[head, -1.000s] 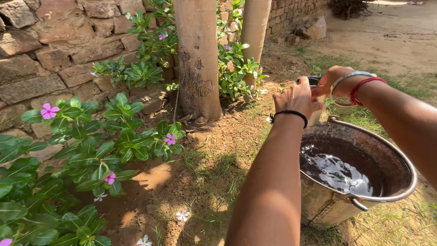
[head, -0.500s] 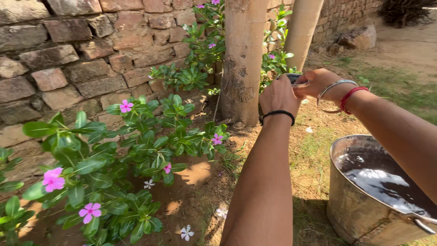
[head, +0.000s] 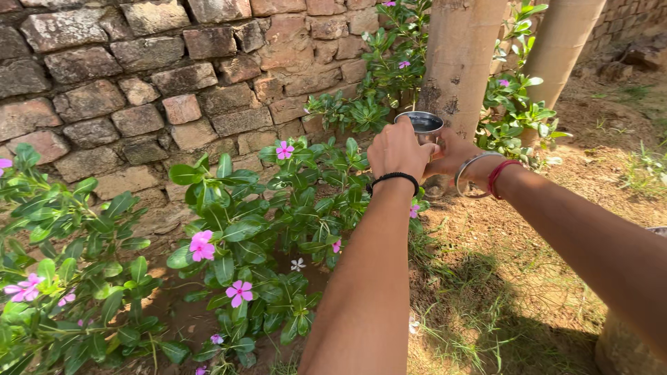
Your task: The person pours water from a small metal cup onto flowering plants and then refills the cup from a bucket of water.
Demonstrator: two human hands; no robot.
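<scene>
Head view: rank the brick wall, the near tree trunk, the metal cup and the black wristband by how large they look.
1. brick wall
2. near tree trunk
3. metal cup
4. black wristband; it looks close to the cup in size, and being nearer the camera makes this unsure.

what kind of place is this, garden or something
Most likely a garden or yard outdoors: pink-flowered plants grow in bare soil along a rough brick wall, beside a tree trunk. Both hands hold a steel cup of water.
</scene>
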